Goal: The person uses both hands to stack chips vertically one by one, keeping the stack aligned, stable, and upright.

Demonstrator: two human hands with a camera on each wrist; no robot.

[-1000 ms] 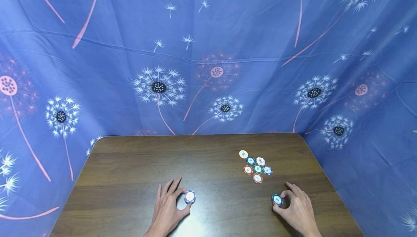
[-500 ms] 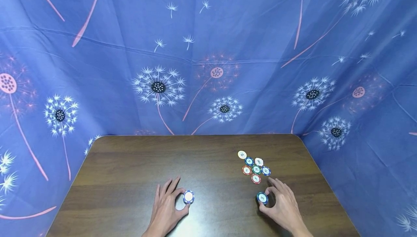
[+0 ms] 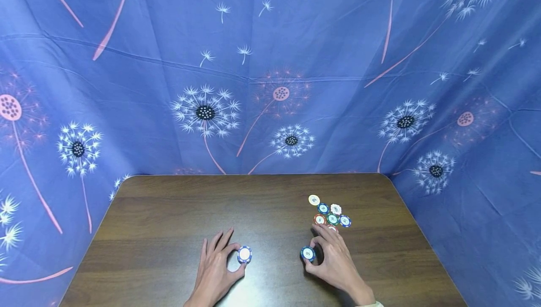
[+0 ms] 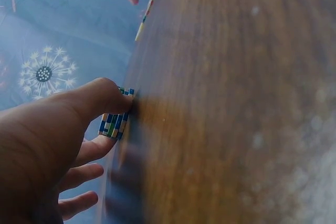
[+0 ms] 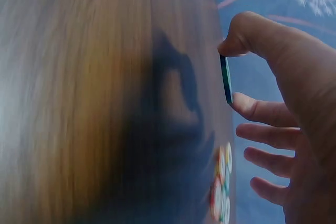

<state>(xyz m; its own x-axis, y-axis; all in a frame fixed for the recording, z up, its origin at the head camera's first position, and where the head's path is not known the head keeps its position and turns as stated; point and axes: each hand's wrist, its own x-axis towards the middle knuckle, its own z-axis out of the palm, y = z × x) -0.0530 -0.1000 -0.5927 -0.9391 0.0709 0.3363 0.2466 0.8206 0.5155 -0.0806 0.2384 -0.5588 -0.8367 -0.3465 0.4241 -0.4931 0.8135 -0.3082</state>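
My left hand (image 3: 216,270) grips a stack of several poker chips (image 4: 114,123) by its edges between thumb and index finger. The stack stands at the tabletop, with a blue-rimmed white chip face on top in the head view. My right hand (image 3: 336,261) pinches a single poker chip (image 3: 307,254) marked 50, with a blue-green rim, between thumb and index finger. That chip hangs flat above the table in the right wrist view, its shadow beneath. The other fingers of both hands are spread outward.
Several loose poker chips (image 3: 332,218) lie flat in a cluster beyond my right hand, which partly covers the nearest red one (image 3: 333,228). A brown wooden table (image 3: 177,208) is bounded by blue dandelion-print cloth (image 3: 321,53) at the back and sides.
My right hand has carried the single chip leftward across the table, toward the stack, and now overlaps the near edge of the loose cluster. My left hand stays on the stack.
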